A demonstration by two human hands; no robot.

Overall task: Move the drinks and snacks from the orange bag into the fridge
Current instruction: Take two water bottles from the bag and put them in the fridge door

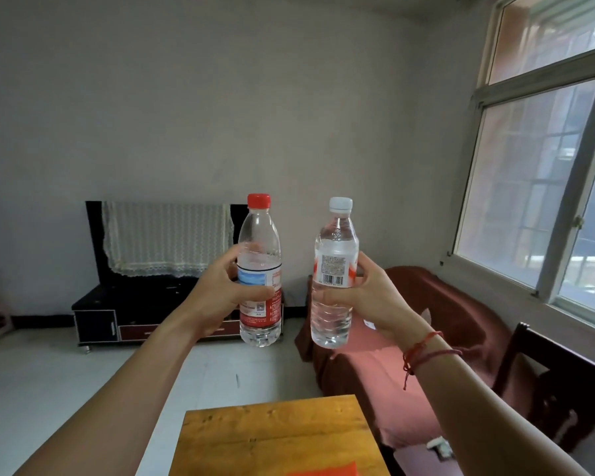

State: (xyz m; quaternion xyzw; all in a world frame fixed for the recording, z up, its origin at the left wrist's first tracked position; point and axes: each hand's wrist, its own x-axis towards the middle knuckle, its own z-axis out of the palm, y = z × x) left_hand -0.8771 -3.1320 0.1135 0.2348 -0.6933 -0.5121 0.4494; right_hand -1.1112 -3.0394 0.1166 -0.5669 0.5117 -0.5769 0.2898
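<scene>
The left hand [220,290] wraps the red-capped bottle [260,269]; the right hand [368,297] wraps the white-capped bottle [334,273]; both upright above the table [272,434]; carrying step, I think; no fridge visible, so turning toward it comes next.

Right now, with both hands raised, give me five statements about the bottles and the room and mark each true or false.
1. The left hand holds the red-capped bottle. True.
2. The white-capped bottle lies on the wooden table. False: the right hand holds it upright in the air.
3. Both bottles have their caps on. True.
4. A red string bracelet is on the left wrist. False: it is on the right wrist.
5. The fridge stands open behind the bottles. False: no fridge is in view; a dark TV cabinet and a sofa under a reddish cover are behind them.
</scene>
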